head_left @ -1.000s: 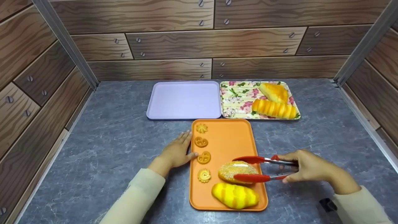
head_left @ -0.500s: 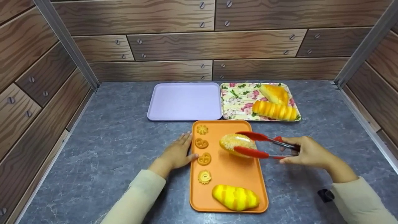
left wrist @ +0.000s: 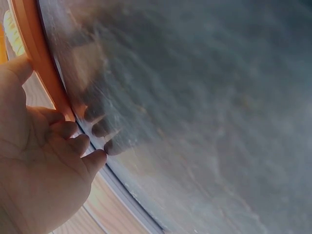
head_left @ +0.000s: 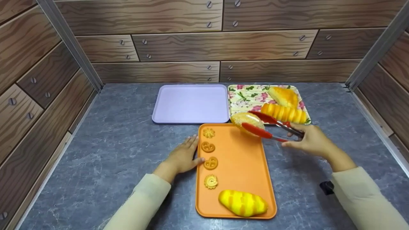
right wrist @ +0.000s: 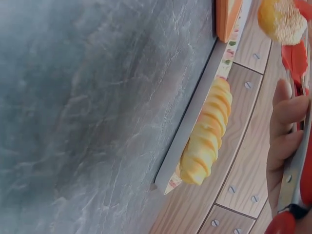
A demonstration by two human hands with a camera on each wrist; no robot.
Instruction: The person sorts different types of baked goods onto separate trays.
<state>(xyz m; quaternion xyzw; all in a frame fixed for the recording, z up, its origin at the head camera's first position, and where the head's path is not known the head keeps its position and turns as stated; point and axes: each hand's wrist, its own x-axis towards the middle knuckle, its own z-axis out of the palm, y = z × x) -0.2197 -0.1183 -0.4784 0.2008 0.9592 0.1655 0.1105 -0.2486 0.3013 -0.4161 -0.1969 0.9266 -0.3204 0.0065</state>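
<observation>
Since the earlier frames the sesame roll [head_left: 246,120] had gone from lying on the orange tray [head_left: 239,159], beside the yellow loaf [head_left: 243,202], to riding up and away, and now it hung over the tray's far edge, right at the near rim of the floral tray [head_left: 246,97].

The grey counter [head_left: 111,150] carried all three trays: the lilac tray [head_left: 190,103] at the back left, the floral one just beside it, the orange one in front. On the floral tray lay a ridged orange loaf [head_left: 282,113] and a golden bun [head_left: 282,95]. Four small cookies [head_left: 211,163] ran in a line down the orange tray's left side.

The right hand [head_left: 311,142] was clenched around the red tongs [head_left: 271,127], whose tips squeezed the roll from both sides. The left hand [head_left: 182,156] lay relaxed and flat on the counter, fingers touching the orange tray's left rim, holding nothing.
</observation>
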